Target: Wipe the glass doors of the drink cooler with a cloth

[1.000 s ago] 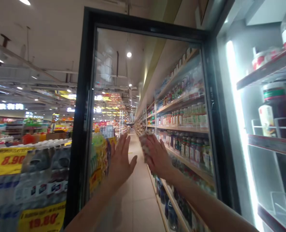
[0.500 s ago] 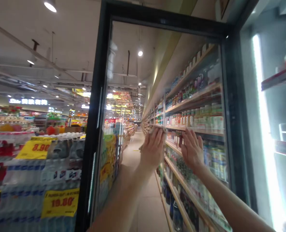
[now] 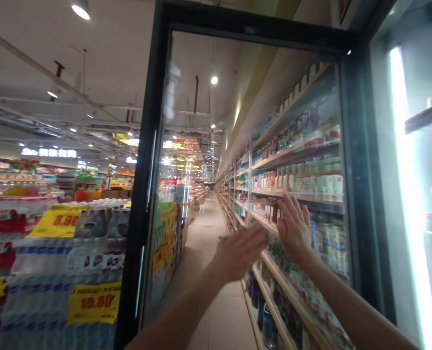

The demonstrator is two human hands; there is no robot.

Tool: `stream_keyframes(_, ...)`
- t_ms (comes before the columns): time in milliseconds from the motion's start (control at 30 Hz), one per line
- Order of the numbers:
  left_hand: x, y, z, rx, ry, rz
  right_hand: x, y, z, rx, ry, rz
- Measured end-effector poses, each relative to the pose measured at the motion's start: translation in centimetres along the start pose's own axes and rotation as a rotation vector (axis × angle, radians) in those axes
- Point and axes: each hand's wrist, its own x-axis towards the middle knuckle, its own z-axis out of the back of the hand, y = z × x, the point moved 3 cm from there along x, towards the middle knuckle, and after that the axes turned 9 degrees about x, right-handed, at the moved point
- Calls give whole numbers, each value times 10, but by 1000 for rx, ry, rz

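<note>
A glass door with a black frame (image 3: pixel 147 131) stands swung out in front of me, and the aisle shows through its pane. My left hand (image 3: pixel 239 253) is low on the pane, blurred, fingers stretched to the right. It presses a cloth (image 3: pixel 222 238), mostly hidden beneath the palm, with only a pale edge showing. To its right, my right hand (image 3: pixel 294 229) lies against the glass with its fingers spread and nothing in it.
A lit refrigerated cabinet with shelves (image 3: pixel 429 114) is at the right. Packs of bottled water (image 3: pixel 37 291) with yellow price signs (image 3: pixel 94 302) are stacked at the left. Beyond the glass are shelves of bottles and jars (image 3: pixel 299 177) and the aisle floor (image 3: pixel 201 233).
My left hand has swept down and turned, its fingers now pointing right instead of up. My right hand stays nearly in place on the glass. The view has shifted slightly.
</note>
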Motion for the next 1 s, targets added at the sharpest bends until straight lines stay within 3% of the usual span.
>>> stream_keyframes(100,7,57,7,67,27,450,1,3,0,-10,0,-13)
stream_keyframes(133,7,63,8,74,23,514,1,4,1,-12,-3,-12)
stream_keyframes(167,6,59,8,61,6,473,2,4,1,-11,-5,-12)
stream_keyframes(200,5,46,7,27,-13,325,2,4,1,-7,-6,-9)
stream_keyframes(267,1,12,2,-70,-35,-114,1,4,2,12,-11,1)
stream_keyframes(300,1,1,0,-105,-28,-254,1,3,2,24,-10,3)
stream_keyframes(333,4,-1,-2,-122,-14,-307,0,2,2,37,-9,2)
stream_keyframes(367,10,6,-3,-116,7,-264,-1,1,2,47,-14,-1)
stream_keyframes(500,40,68,2,16,48,362,-3,-1,1,77,-30,-19)
stream_keyframes(533,42,73,4,34,53,429,-3,-1,1,85,-38,-19)
stream_keyframes(567,42,70,4,32,48,394,-4,-1,2,94,-46,-18)
stream_keyframes(700,24,22,-1,-84,2,-344,-4,-2,2,126,-69,-7)
stream_keyframes(733,20,23,-1,-93,2,-416,-4,-3,2,133,-74,-3)
stream_keyframes(767,20,33,-1,-83,12,-391,-4,-3,2,138,-78,0)
stream_keyframes(800,22,52,1,-57,24,-272,-4,-4,2,142,-85,1)
stream_keyframes(900,21,119,12,74,10,300,-4,-3,2,144,-91,-4)
stream_keyframes(933,15,131,16,115,-9,443,-4,-3,2,140,-89,-9)
stream_keyframes(967,6,135,19,142,-20,506,-3,-3,2,134,-84,-13)
stream_keyframes(1000,-4,130,21,150,-25,461,-3,-2,2,127,-81,-16)
